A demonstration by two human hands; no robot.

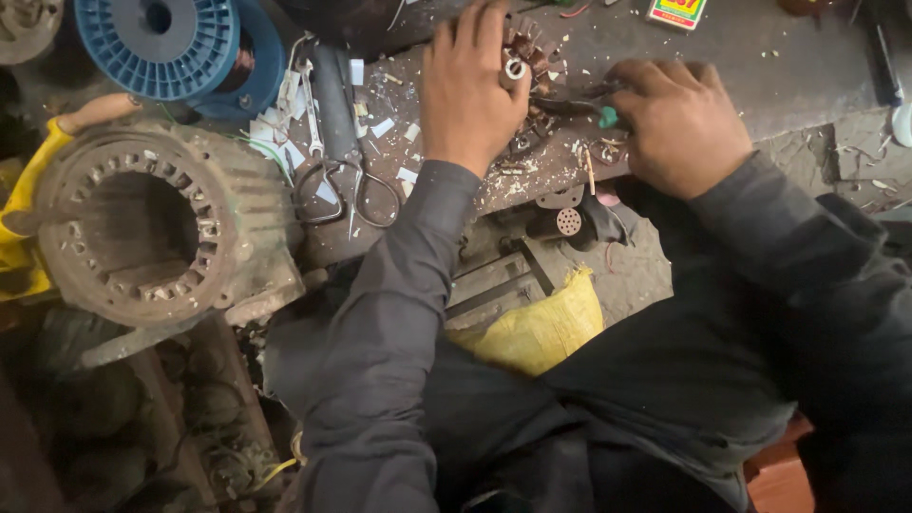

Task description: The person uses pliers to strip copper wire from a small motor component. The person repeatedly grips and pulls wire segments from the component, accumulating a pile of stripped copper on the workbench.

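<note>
My left hand (467, 87) presses down on a small wound motor core (528, 68) with copper coils and a metal ring at its middle, on a dirty workbench (760, 66). My right hand (679, 123) grips a dark tool with a green handle end (604, 116), and the tool's tip reaches left into the core. Both arms wear dark sleeves. Most of the core lies hidden under my left hand.
Scissors (347, 185) and white paper scraps lie left of the core. A large rusty motor housing (152, 223) stands at left, a blue wire spool (180, 43) above it. A yellow sack (541, 328) sits below the bench edge. A small colourful box (676, 11) lies at the top.
</note>
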